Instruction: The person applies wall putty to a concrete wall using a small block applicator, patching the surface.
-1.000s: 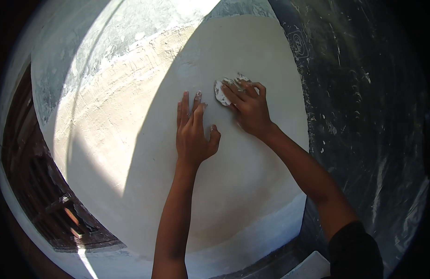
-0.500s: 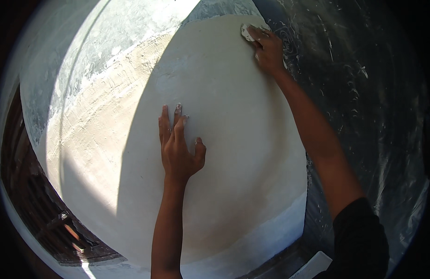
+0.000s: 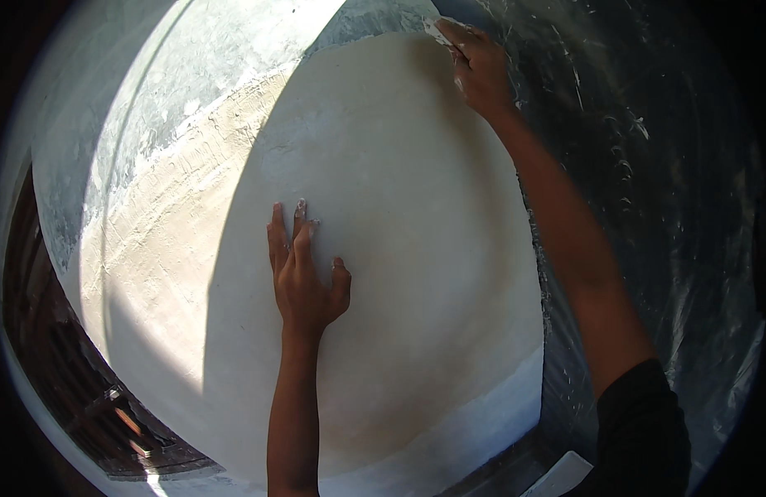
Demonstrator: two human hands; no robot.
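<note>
My left hand rests on the smooth off-white plastered wall, fingers spread and tips whitened. Up at the wall's top right edge, my right hand grips a small white-smeared hand tool. Most of the tool is covered by the fingers, so its exact kind does not show. It is at the upper border of the smooth coat, where bare grey wall begins. White smears mark the right fingers too.
Rough, ridged plaster lies in sunlight at the left. A dark slatted wooden frame curves along the lower left. Dark plastic sheeting with white spatters hangs at the right. A white flat-edged object sits at the lower right.
My right hand has moved slightly upward with the tool, which now shows more edge-on. My left hand appears a little lower and farther left, as the whole view has shifted slightly.
</note>
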